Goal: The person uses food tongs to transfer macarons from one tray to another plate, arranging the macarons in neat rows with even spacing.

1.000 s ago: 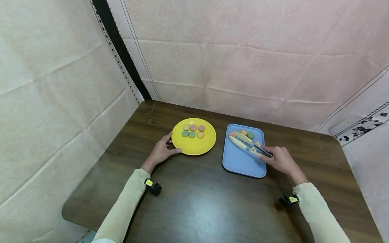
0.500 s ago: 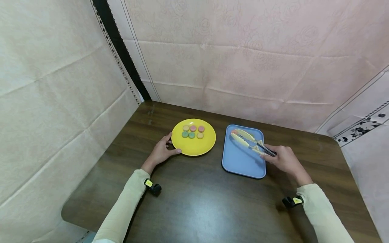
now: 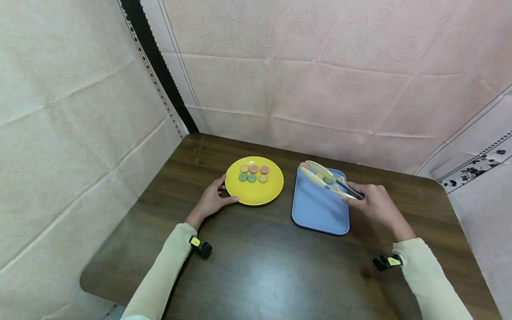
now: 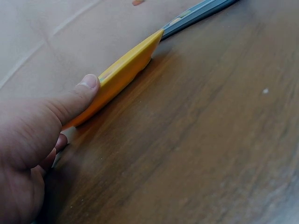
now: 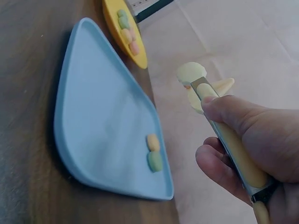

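My left hand (image 3: pixel 214 198) holds the near left rim of a round yellow plate (image 3: pixel 258 194), thumb (image 4: pixel 86 91) against the rim and other fingers lower at its side. Several pink, yellow and green macarons (image 3: pixel 254 169) lie on the plate in two rows. My right hand (image 3: pixel 372 204) grips a pair of cream and metal tongs (image 3: pixel 338 184). Between the tongs' tips is a pink macaron (image 3: pixel 304 165), raised above the far left corner of a blue tray (image 3: pixel 320 213). In the right wrist view a yellow macaron (image 5: pixel 153 142) and a green macaron (image 5: pixel 154 161) lie touching on the tray.
Plate and tray stand side by side on a brown wooden table (image 3: pixel 248 275), a narrow strip of wood between them. A pale patterned cloth (image 3: pixel 320 89) hangs behind the table's far edge, and another cloth (image 3: pixel 72 133) hangs at the left.
The tongs have pinched the pink macaron and lifted it off the tray, up and slightly leftward. The yellow and green macarons show beneath the tongs. My left hand and the plate stay put.
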`<action>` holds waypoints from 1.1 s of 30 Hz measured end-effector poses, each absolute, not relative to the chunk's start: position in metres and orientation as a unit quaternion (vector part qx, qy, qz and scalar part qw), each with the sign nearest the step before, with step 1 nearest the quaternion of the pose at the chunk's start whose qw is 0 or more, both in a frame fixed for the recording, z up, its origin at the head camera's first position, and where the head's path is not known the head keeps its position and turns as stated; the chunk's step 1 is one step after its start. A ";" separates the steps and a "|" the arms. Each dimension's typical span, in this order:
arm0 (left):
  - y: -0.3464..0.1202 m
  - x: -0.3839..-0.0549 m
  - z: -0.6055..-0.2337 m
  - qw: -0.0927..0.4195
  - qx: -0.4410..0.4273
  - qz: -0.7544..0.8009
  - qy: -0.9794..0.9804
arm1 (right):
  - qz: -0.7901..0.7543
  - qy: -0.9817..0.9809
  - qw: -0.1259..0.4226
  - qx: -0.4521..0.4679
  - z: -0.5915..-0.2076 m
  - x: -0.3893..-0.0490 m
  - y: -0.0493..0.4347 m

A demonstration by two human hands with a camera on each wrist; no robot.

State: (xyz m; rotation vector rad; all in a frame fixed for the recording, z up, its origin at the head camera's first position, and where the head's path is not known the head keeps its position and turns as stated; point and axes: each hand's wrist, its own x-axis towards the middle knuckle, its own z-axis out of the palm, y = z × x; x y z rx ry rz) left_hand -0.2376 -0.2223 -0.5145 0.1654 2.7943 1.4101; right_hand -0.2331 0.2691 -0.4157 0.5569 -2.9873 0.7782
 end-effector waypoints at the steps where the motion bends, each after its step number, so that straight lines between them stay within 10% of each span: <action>1: -0.222 -0.238 -0.515 0.003 0.052 0.450 0.892 | 0.245 -0.952 0.005 0.181 -0.413 -0.233 0.267; 33: -0.223 -0.238 -0.514 0.014 0.045 0.446 0.894 | 0.233 -0.920 0.029 0.314 -0.399 -0.248 0.166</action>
